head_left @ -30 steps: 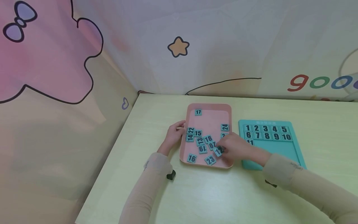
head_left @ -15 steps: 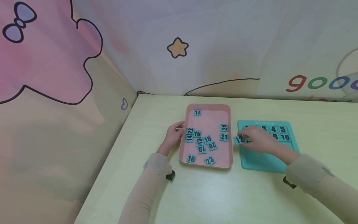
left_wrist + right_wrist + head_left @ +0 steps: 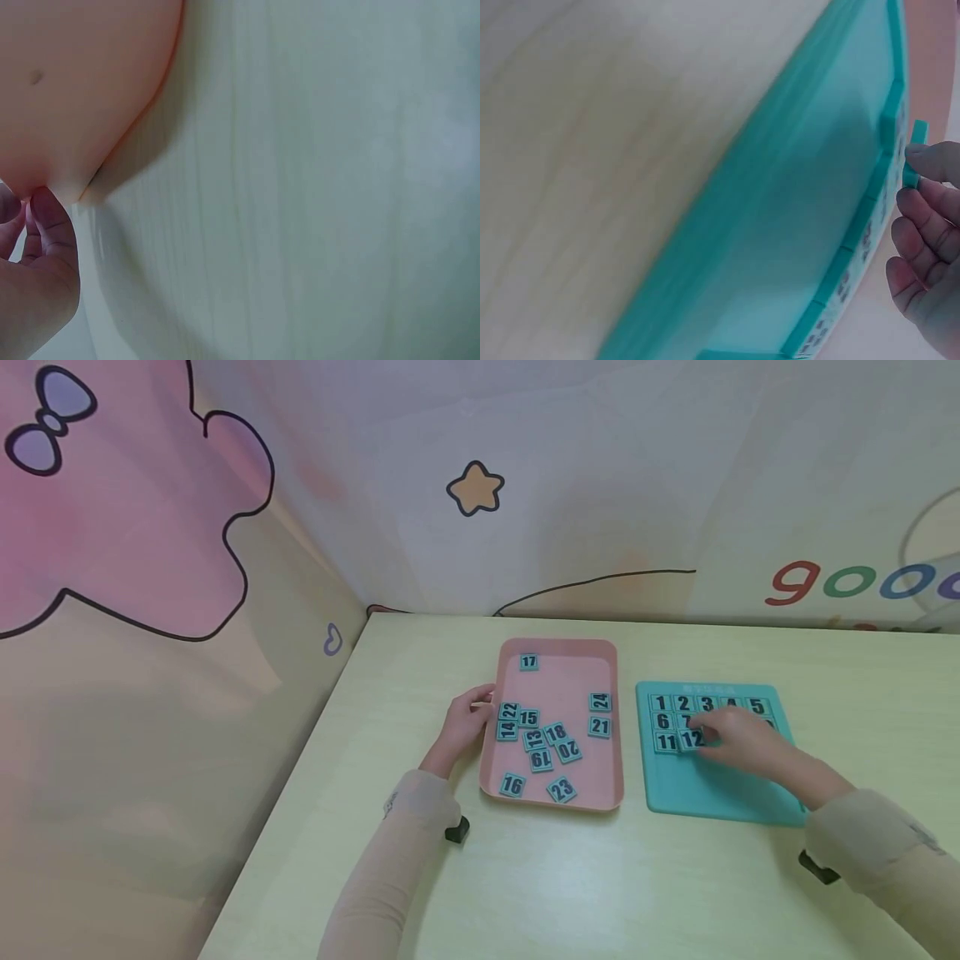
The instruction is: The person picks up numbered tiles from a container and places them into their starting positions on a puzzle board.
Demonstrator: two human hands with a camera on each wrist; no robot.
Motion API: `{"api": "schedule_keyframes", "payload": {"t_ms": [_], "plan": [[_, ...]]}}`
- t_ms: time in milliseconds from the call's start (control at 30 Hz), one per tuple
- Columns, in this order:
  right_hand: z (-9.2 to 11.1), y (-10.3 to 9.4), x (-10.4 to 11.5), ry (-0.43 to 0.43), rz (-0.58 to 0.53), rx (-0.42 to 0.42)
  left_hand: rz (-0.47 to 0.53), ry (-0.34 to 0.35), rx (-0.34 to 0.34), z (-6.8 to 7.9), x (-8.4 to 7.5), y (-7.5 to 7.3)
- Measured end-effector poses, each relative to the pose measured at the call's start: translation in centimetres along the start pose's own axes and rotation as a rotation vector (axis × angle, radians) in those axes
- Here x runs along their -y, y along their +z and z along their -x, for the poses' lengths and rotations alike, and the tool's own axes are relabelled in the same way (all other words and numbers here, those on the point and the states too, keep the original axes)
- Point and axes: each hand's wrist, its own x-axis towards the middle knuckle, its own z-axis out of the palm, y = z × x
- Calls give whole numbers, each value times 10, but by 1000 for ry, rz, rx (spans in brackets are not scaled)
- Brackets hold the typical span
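We see a person at work on a pale table, a pink tray on the side toward its left edge and a teal board to the right of it, both lying apart from the table's far edge. The right hand is over the board, its grip closed to a pinch: thumb and forefinger hold tile 12, which we find just right of tile 11 in the third row. Seen from the right wrist, that tile shows edge-on between the fingertips; whether it rests on the board we cannot tell.

The left hand touches the tray's side facing the table's left edge. Its grip is narrow, the fingertips close together at the tray, but we cannot tell whether they pinch the rim or only rest against it.

On the board, we read 1, 2, 3 and 5 clearly in the first row, and 6 in the second; the right hand partly hides others. In the tray, tile 17 lies toward the table's far edge. Tiles 22 and 14 lie along the tray's left wall, beside 15. Tiles 13, 18, 19 and 20 cluster mid-tray, 24 and 21 lie by its right wall, and 16 and 23 toward its near end. Behind the table, a wall covering shows an orange star.
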Motion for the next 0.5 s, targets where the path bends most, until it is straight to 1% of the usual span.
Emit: {"api": "schedule_keyframes", "payload": {"t_ms": [267, 500], "plan": [[4, 12, -7, 9, 12, 2, -8, 5, -5, 0, 0, 0], [5, 21, -6, 9, 32, -49, -7, -4, -4, -1, 1, 0]]}}
